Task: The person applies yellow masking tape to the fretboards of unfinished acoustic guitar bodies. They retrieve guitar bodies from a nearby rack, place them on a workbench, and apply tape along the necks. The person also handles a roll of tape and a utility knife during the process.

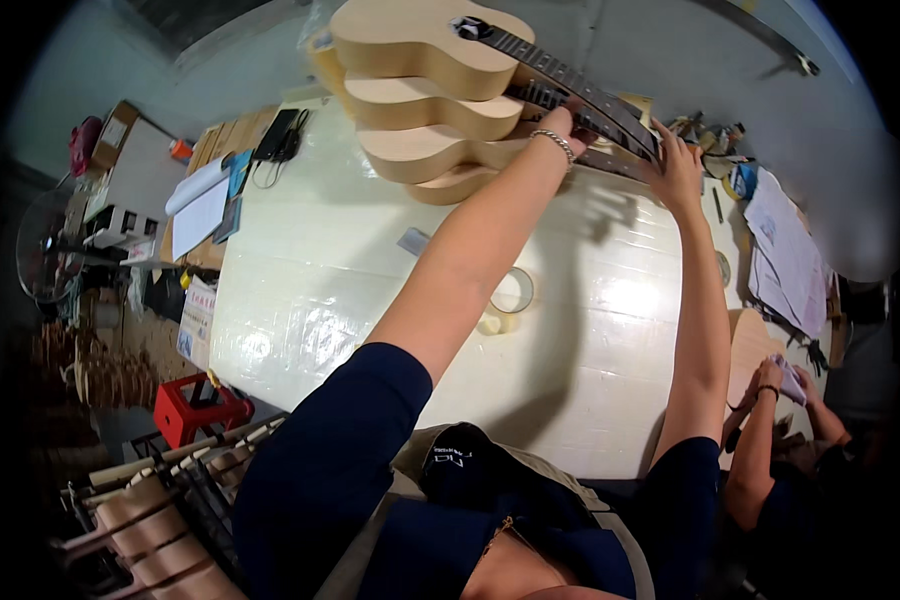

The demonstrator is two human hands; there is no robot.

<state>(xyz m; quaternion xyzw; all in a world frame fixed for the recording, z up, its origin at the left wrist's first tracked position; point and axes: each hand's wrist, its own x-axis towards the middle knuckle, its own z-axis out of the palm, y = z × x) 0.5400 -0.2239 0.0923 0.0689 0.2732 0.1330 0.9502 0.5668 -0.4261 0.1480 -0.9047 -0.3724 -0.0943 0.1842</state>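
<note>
Item: stack of at least four pale, unfinished guitars (420, 45), far side of the table (610, 380), bodies left, necks toward the right; each lower body lies nearer than the one above.

Risks, as judged: slipping of the staggered bodies if a neck is pushed sideways; scuffed wood if bodies rub; knocked necks, these lying close together under the top neck (570, 80); a snag or scratch from the bracelet (556, 143) on the left wrist. Hand tools (720, 145) at far right could be struck if the necks swing that way.

Left hand (568, 128): among the necks, near their middle; thumb side visible, fingers mostly hidden behind wood. Whether clenched around a neck: cannot tell.

Right hand (676, 168): at the right end of the top neck; fingers slightly spread, partly bent, tips against its edge. Firm grasp or mere contact: cannot tell.

Also present: tape roll (530, 296), table's middle, apart from both hands.
</note>
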